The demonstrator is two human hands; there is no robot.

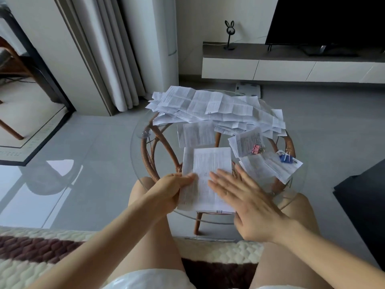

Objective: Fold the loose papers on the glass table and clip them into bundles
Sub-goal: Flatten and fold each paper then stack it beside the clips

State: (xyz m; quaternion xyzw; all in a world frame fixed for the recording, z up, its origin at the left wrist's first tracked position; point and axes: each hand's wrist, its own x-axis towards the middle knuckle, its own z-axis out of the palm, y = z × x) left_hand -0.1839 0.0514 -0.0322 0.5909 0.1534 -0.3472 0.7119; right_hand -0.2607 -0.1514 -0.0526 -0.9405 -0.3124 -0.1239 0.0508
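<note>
A folded printed paper (210,161) lies at the near edge of the round glass table (139,147). My left hand (169,189) pinches its left edge, thumb on top. My right hand (243,197) lies flat, with straight fingers on the paper's right side. A big heap of loose unfolded papers (210,108) covers the far half of the table. One folded sheet (198,133) lies just beyond the paper I hold. To the right lie a bundle with a pink binder clip (255,149) and a bundle with a blue binder clip (286,158).
The table stands on a rattan frame (150,151) between my knees. A quilted blanket (41,247) is below my arms. A white TV cabinet (291,67) with a TV (325,19) stands behind, a scale (248,88) on the floor, curtains (116,49) at left, a dark object (362,197) at right.
</note>
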